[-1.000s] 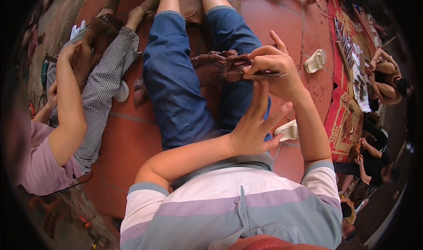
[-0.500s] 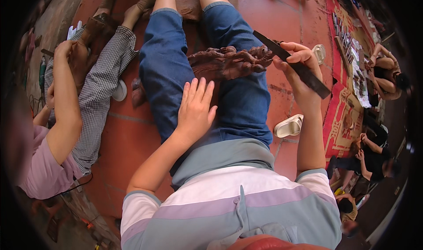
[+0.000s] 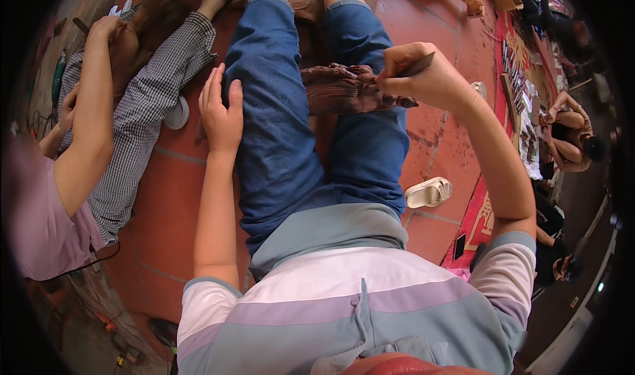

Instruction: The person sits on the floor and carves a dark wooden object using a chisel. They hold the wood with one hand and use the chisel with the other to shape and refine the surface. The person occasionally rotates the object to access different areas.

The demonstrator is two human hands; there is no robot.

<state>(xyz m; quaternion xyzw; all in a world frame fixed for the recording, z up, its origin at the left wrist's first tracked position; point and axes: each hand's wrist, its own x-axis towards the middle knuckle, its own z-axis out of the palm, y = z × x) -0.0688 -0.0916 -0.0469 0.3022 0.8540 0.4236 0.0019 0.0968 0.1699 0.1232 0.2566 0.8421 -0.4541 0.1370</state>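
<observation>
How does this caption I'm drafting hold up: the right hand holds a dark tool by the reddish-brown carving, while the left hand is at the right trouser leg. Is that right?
Not quite: the head view shows the left hand at the outer side of the left trouser leg, not the right one. The right hand does hold a dark tool by the reddish-brown carving.

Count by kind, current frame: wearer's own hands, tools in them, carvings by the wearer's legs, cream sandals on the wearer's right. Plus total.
Wearer's hands: 2 (left hand, right hand)
Dark tool, in the right hand: 1
Carved brown piece: 1
Cream sandals: 2, one partly hidden
Total: 6
</observation>
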